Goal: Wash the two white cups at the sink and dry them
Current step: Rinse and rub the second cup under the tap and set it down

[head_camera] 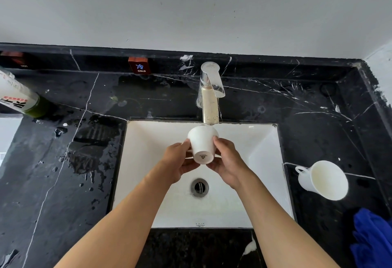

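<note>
Your left hand (pixel 180 159) and right hand (pixel 228 161) both grip one cup (pixel 202 143) under the tap (pixel 210 89); second cup (pixel 324 179) awaits washing, drying outstanding.

blue cloth (pixel 373 240) cut off, bottle (pixel 20 100) cropped

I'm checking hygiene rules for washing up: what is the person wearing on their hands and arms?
Nothing shows: the left hand and right hand are bare, without gloves, rings or a watch, and both forearms are uncovered as far as the frame's edge, with no sleeve in view.
</note>
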